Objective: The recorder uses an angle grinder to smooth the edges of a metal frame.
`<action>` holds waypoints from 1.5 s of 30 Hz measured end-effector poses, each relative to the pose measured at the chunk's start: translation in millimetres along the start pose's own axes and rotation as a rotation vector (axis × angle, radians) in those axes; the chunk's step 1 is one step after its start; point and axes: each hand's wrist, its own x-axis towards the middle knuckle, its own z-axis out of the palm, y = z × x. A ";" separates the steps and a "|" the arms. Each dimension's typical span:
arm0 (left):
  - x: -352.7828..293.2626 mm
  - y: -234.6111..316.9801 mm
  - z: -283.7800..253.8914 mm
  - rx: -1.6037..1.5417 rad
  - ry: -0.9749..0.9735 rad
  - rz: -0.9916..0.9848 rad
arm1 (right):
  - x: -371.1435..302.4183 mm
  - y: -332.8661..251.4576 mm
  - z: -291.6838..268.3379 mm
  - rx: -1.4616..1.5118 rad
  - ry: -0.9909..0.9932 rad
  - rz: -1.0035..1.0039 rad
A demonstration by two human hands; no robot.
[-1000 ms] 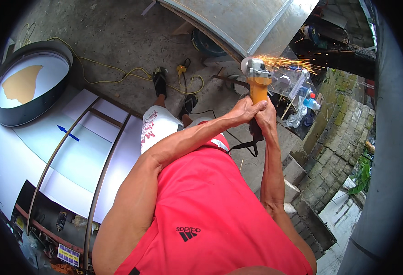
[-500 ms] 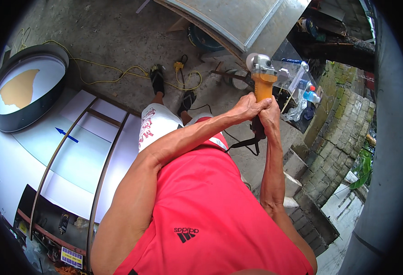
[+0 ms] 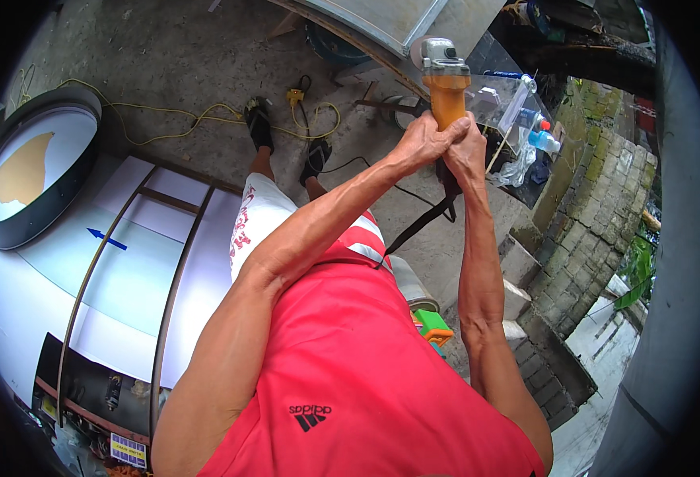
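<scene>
An angle grinder [image 3: 448, 102] with an orange body and silver head is held out ahead of me, right of centre. My left hand [image 3: 428, 145] is closed round its body from the left. Against it, my right hand [image 3: 467, 149] grips the same tool from the right, lower on the handle. The pale disc [image 3: 421, 52] on the grinder's left side overlaps the edge of a grey metal-faced panel [image 3: 378, 22]; I cannot tell whether they touch. A black strap or cord [image 3: 415, 230] hangs below the handle toward my waist.
A yellow extension cord [image 3: 183, 137] with a socket [image 3: 294, 96] crosses the concrete floor near my feet. At left, white sheets [image 3: 119, 338] lie under a metal frame [image 3: 176, 266] beside a round dark-rimmed piece [image 3: 44, 226]. Bottles [image 3: 542, 141] stand at right, near a stone-block wall [image 3: 585, 211].
Both hands and the grinder have moved slightly up and left in view, nearer the grey panel's edge. A green and orange object has come into view beside my right arm.
</scene>
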 end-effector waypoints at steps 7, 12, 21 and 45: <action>5.4 -10.7 -1.3 -0.073 0.038 0.157 | 8.3 0.8 5.7 -0.003 0.002 -0.119; 8.1 -13.1 -1.2 -0.084 0.006 0.050 | 10.1 -0.2 5.1 0.008 0.020 -0.111; 9.7 -16.4 2.5 -0.156 0.000 0.194 | 14.0 0.5 1.2 0.000 -0.010 -0.154; 13.9 -10.4 -3.2 -0.199 -0.044 0.133 | 20.4 -7.0 -5.1 -0.099 -0.014 -0.135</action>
